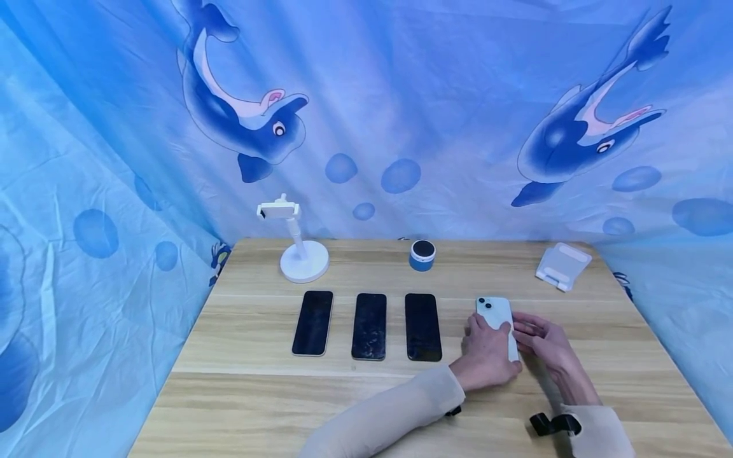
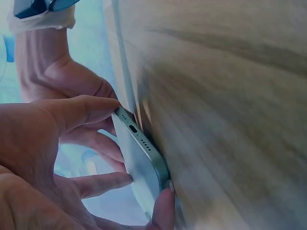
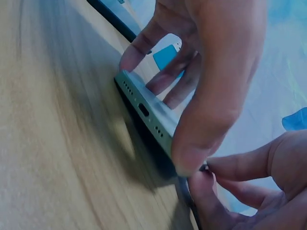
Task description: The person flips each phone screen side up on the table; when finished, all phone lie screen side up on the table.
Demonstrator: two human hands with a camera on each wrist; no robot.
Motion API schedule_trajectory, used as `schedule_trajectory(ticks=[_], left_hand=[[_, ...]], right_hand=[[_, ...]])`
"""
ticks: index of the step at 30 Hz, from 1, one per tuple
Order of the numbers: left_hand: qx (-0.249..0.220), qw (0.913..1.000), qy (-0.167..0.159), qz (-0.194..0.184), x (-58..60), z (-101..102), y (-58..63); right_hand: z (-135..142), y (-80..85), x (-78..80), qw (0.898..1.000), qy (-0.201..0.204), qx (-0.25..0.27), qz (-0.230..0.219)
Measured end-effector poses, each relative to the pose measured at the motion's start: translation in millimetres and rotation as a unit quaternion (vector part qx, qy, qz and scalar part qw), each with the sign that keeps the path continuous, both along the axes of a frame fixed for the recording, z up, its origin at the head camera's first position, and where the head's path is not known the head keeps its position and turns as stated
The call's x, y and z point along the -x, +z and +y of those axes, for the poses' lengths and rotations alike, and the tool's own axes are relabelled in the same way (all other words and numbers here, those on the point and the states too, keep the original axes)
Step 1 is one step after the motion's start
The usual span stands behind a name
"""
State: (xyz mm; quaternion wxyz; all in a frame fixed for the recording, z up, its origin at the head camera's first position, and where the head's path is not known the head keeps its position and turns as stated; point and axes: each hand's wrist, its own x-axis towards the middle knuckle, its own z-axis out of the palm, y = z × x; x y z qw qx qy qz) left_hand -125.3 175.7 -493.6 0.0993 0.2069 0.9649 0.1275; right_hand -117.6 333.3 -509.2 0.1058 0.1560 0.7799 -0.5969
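Observation:
A pale green smartphone [image 1: 495,310] lies back up on the right part of the table, its two camera lenses at the far end. My left hand [image 1: 488,353] spans its near half and grips it by both long edges. In the left wrist view, the thumb and fingers hold the phone's [image 2: 144,143] port end, with a dark shadow under it. From the right, my right hand [image 1: 550,346] meets the phone's side edge. The right wrist view has the thumb and a finger of the right hand [image 3: 259,187] pinching at that edge, partly behind the left thumb.
Three dark-screened smartphones, left [image 1: 312,323], middle [image 1: 369,327] and right [image 1: 423,327], lie in a row to the left. Behind them stand a white phone stand [image 1: 305,261], a small blue speaker [image 1: 422,256] and a white folding stand [image 1: 564,264]. A blue dolphin curtain [image 1: 435,114] surrounds the table.

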Motion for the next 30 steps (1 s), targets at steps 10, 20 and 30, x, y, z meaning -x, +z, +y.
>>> schedule_trajectory(ticks=[10, 20, 30], left_hand=[[-0.063, 0.9973, -0.010, -0.037, 3.1, -12, 1.1], [-0.128, 0.9900, -0.026, -0.052, 8.4, -26, 6.3], [-0.165, 0.9833, -0.029, -0.072, 11.0, -34, 8.2]], right_hand=[[5, -3.8, -4.1, 0.999, 0.038, 0.001, 0.014], [4, 1.0, -4.3, 0.996, 0.062, 0.044, 0.051], [1, 3.8, -4.0, 0.995, 0.071, 0.052, 0.048]])
